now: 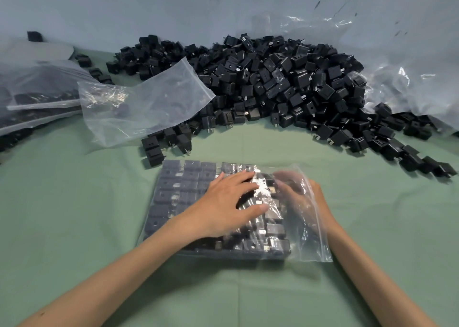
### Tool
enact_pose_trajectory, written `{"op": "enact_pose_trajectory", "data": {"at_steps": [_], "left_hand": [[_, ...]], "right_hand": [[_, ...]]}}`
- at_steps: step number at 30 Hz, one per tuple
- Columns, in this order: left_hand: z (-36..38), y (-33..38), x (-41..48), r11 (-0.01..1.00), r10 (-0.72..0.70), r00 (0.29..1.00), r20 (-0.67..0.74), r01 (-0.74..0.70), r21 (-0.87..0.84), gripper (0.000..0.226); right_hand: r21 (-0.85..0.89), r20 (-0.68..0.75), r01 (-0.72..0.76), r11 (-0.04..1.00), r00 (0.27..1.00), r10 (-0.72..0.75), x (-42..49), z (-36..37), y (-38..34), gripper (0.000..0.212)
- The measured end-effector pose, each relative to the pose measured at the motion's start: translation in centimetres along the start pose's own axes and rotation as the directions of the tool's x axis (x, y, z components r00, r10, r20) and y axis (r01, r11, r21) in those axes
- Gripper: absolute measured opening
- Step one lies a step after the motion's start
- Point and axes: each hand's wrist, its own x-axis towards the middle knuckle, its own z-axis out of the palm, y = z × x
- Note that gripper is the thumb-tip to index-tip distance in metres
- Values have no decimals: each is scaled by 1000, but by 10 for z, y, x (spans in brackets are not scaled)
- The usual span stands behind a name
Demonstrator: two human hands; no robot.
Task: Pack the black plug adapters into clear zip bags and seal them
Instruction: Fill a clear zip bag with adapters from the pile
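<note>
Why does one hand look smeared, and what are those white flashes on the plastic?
Head view: the right hand sits inside the zip bag, seen through the film and motion-blurred; the left hand on top is sharp. Head view: white glare streaks the bag near the fingers and the plastic sheet at far right. Head view: the wide lens bends the adapter pile into an arc.

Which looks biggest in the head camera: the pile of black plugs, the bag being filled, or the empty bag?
1. Pile of black plugs.
2. Bag being filled.
3. Empty bag.
The bags look nearly alike; the filled one is nearer, so that order is unsure.
</note>
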Motion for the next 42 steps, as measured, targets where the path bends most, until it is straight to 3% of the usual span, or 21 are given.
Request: {"op": "enact_pose_trajectory", "data": {"at_steps": [4, 8, 12, 14, 17, 19, 22, 23, 25, 27, 29, 34, 42], "left_hand": [[-7, -5, 8, 998, 16, 999, -39, -13, 68, 57], [-3, -8, 19, 990, 91, 985, -144, -74, 117, 50], [6, -9, 20, 955, 185, 972, -147, -142, 262, 46], [8, -9, 19, 950, 195, 968, -157, -147, 275, 45], [8, -10, 18, 949, 200, 965, -172, -148, 277, 45], [8, -11, 19, 947, 204, 963, -174, -150, 283, 44], [9, -12, 21, 950, 212, 957, -196, -154, 272, 42], [9, -12, 21, 951, 214, 955, -203, -156, 266, 42], [9, -13, 21, 950, 221, 953, -209, -162, 266, 42], [10, -14, 21, 948, 231, 949, -216, -169, 271, 42], [11, -15, 20, 947, 234, 946, -222, -170, 273, 42], [11, -16, 20, 948, 224, 950, -217, -161, 273, 43], [10, -14, 20, 949, 219, 953, -208, -158, 273, 43]], "right_hand": [[46, 35, -1, 999, 999, -1, -2, 1, 3, 25], [-71, 44, 79, 994, 996, -76, -1, -2, 5, 24], [-89, 58, 124, 988, 991, -119, -4, -2, 0, 26], [-146, 144, 90, 985, 987, -69, -3, -11, -7, 35], [-407, 379, -46, 912, 900, 215, 14, -56, -33, 31], [-533, 265, -90, 841, 927, 267, 40, -84, -55, 42], [-599, -48, -27, 800, 999, -3, 96, -83, -86, 39], [-613, -43, 36, 789, 996, -79, 116, -69, -92, 35], [-678, 124, 155, 719, 988, -96, 158, -34, -91, 34], [-807, 257, 192, 559, 966, 40, 190, -1, -79, 37], [-904, 215, 133, 406, 963, 161, 205, 24, -61, 46], [-889, 18, -3, 458, 999, 41, 212, 50, -43, 53], [-866, 93, 134, 482, 990, -109, 200, 17, -26, 31]]}}
